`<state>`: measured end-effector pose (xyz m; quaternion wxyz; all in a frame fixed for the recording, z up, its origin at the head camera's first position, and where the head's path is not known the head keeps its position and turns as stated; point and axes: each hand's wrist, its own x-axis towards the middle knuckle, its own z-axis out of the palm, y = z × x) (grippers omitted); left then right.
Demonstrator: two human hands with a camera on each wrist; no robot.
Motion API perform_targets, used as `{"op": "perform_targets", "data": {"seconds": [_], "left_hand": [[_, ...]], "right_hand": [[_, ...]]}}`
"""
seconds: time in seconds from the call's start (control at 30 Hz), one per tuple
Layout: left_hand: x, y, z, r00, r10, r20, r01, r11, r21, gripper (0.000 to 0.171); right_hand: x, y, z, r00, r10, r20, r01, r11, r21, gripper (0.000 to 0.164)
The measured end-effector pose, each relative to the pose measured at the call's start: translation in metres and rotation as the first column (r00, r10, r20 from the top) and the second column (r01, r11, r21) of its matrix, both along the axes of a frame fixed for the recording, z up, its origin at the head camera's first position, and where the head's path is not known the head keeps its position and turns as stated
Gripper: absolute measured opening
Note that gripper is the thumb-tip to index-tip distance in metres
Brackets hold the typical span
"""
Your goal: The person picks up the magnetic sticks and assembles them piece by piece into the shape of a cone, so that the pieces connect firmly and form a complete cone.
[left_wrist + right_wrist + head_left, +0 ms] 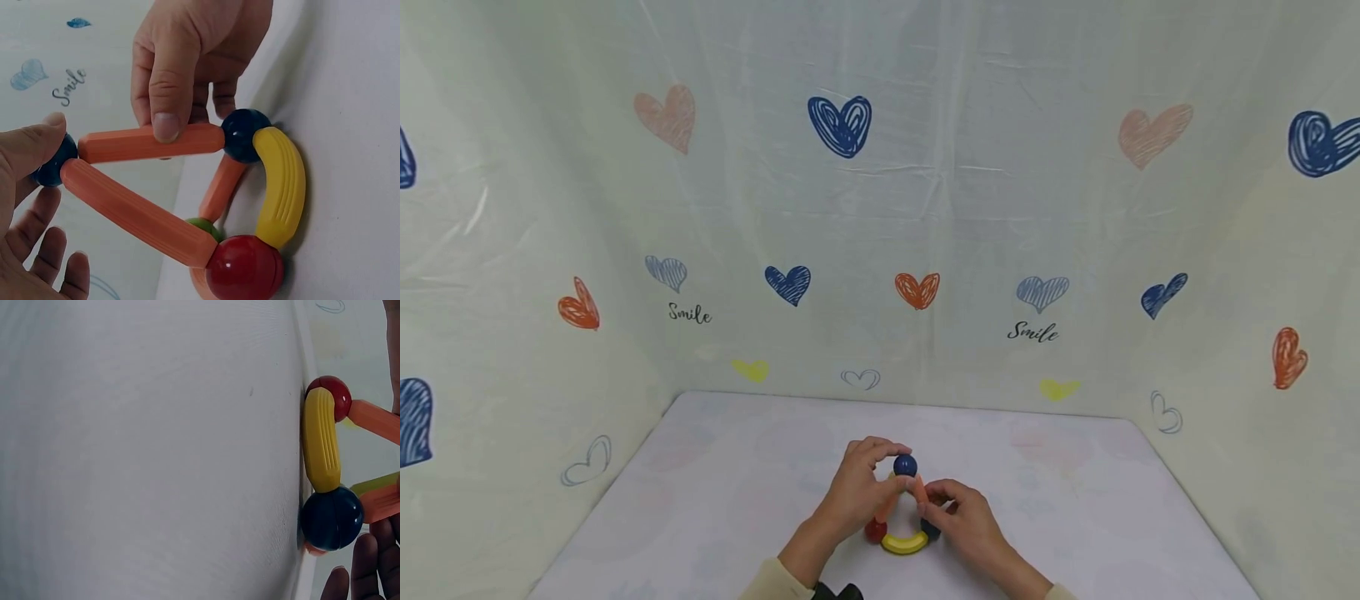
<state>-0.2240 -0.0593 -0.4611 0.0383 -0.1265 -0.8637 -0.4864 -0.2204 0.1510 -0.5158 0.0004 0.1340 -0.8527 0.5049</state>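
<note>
A toy frame of sticks and balls stands on the table. My left hand pinches the blue ball at its peak. My right hand grips an orange stick between thumb and fingers, on the side that slopes down to another blue ball. A second orange stick runs from the peak down to the red ball. Along the tabletop, a curved yellow piece joins the red ball and the lower blue ball. Partly hidden behind them are a green ball and another orange stick.
The white table spreads around the frame, its back edge against a pale curtain printed with hearts. A dark object shows at the bottom edge, beside the left sleeve.
</note>
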Motion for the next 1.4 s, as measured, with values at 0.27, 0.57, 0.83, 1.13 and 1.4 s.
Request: {"op": "perform_targets", "data": {"seconds": [0.27, 0.57, 0.83, 1.13, 1.4], "left_hand": [[0.001, -0.001, 0.001, 1.000, -0.007, -0.008, 0.007, 1.000, -0.012, 0.040], [0.001, -0.002, -0.002, 1.000, -0.014, -0.004, 0.014, 1.000, -0.019, 0.050], [0.002, -0.009, -0.015, 1.000, -0.001, 0.017, 0.001, 1.000, -0.013, 0.052], [0.015, -0.032, -0.046, 0.993, 0.033, 0.115, -0.013, 0.985, -0.169, 0.042], [0.018, -0.043, -0.065, 0.991, -0.004, 0.133, 0.030, 0.981, -0.192, 0.034]], "right_hand": [[-0.001, -0.001, -0.002, 1.000, -0.009, -0.005, 0.009, 1.000, -0.004, 0.019], [-0.001, 0.000, -0.001, 1.000, -0.004, -0.013, 0.004, 1.000, 0.004, 0.018], [0.001, 0.001, 0.002, 1.000, -0.002, -0.003, 0.002, 0.999, 0.046, 0.022], [0.003, 0.010, -0.005, 0.999, 0.033, 0.025, -0.036, 0.991, 0.131, 0.031], [0.002, 0.014, -0.007, 0.998, 0.055, 0.042, -0.062, 0.980, 0.192, 0.035]]}}
